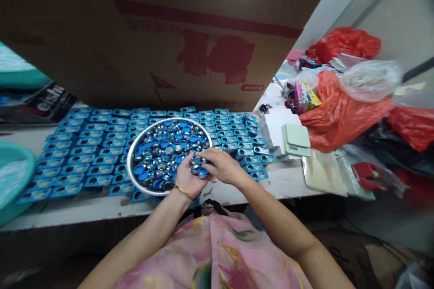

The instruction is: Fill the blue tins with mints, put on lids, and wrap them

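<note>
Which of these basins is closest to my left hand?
The silvery basin heaped with small round pieces, right by your left hand; the upper teal basin and lower teal basin sit far left.

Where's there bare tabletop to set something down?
Best: the white table between the rightmost blue packages, green scale and beige packet. A thin strip runs along the front edge, before the left package rows, from the teal basin toward the metal bowl. Crowded: around the bowl, its near-right rim under left hand and right hand, and among the red bags.
</note>
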`<state>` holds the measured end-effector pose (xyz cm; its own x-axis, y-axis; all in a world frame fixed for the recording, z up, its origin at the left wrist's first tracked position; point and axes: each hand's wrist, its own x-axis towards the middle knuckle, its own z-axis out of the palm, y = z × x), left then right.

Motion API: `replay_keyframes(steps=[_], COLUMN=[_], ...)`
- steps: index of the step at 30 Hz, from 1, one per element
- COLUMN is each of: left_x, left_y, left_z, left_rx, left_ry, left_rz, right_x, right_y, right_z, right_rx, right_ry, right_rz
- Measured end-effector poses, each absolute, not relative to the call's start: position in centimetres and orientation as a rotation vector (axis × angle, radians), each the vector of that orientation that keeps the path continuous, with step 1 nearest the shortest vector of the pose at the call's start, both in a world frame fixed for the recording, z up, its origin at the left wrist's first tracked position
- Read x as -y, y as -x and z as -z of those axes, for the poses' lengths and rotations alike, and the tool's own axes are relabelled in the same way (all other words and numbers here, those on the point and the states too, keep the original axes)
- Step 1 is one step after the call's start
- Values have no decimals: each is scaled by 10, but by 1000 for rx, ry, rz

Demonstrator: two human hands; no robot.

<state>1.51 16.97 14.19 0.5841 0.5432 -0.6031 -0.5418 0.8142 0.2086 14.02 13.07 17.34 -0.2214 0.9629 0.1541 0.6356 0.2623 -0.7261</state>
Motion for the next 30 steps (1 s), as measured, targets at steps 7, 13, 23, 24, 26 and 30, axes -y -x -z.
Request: replay_keyframes(steps=[7,13,23,24,26,30], left_x=[-124,-105,-123,-128,-136,-148], left_y=[-125,-177,-194,-193,-188,-180], left_z=[-119,-92,-66,-66,-64,-63], left_rx=[-763,-745,-675,-689,-710,-721], left_ry=[147,238,126,115,103,124], left_rz=[-650,-579,-474,-470,-468,-462], right_x=[-97,-86,-105,-110,-124,-157], right_y=[-236,-286,-359,-374,-399,-419], right_z=[-139,-119,-85,-80,-70,-53], right_rx=[1705,1250,877,894,1023,1567], right_ry=[1425,1398,1432,1516,1756,2289], right_rz=[-818,-1077,-1207,-1174,-1068,-783])
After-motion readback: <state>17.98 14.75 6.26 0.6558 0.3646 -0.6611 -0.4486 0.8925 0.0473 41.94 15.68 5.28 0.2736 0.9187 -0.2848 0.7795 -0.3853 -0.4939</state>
